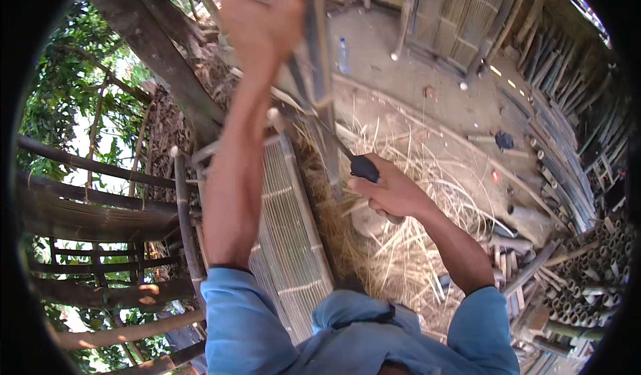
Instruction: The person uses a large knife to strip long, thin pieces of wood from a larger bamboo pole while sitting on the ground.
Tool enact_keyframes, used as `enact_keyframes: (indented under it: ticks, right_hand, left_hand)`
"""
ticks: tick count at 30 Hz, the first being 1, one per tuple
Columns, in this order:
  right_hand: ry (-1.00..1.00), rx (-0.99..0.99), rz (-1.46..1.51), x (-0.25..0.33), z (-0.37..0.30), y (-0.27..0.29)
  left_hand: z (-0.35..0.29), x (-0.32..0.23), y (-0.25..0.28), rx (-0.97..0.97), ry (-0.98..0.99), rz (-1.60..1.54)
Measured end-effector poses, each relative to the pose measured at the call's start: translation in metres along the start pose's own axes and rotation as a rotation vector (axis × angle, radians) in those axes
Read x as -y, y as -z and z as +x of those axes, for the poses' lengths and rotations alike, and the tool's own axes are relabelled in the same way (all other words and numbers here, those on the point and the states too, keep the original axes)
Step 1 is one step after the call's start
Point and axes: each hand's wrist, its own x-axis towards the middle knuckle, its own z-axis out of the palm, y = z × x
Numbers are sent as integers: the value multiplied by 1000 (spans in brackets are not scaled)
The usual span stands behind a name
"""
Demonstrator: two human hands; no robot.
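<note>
My left hand (264,25), smeared by motion, is raised at the top of the view with its fingers closed round a dark bamboo strip (295,75). Beside it a longer split bamboo piece (319,61) slants down toward the middle. Lower and to the right, my right hand (390,187) grips the black handle of a knife (364,167). From that handle the narrow blade points up and left, crossing the bamboo where the strips come close together. Whether the blade sits inside a split cannot be made out.
A slatted bamboo bench (284,205) stands left of my legs. Pale shavings (427,221) cover the ground at right. Cut bamboo tubes (587,268) are stacked at far right, near long poles (557,155). A plastic bottle (343,56) stands farther off. Railings (100,208) line the left.
</note>
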Motion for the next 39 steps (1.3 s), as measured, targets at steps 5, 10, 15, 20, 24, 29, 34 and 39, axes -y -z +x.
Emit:
enact_keyframes:
  ticks: [5, 10, 15, 20, 24, 29, 34, 39]
  right_hand:
    - [-60, 186, 557, -56, -87, 9]
    - [-77, -76, 570, -88, -106, -11]
    - [-109, -318, 611, -101, -112, -16]
    - [-233, -487, 588, -117, -132, -8]
    - [-205, -537, 671, -116, -140, -9]
    - [-139, -593, 645, -112, -145, -1]
    - [16, -576, 603, -76, -125, 19]
    - [201, -662, 414, -51, -77, 67]
  left_hand:
    - [38, 70, 62, -163, -117, -3]
    - [19, 89, 58, -204, -138, 134]
    - [40, 67, 60, -221, -355, 26]
    - [58, -41, 68, -112, -249, -267]
    - [88, -114, 96, 69, -92, -441]
    - [76, -95, 57, 64, 1, -526]
    - [58, -10, 23, 304, 365, -695]
    - [-30, 10, -46, 392, 409, -996]
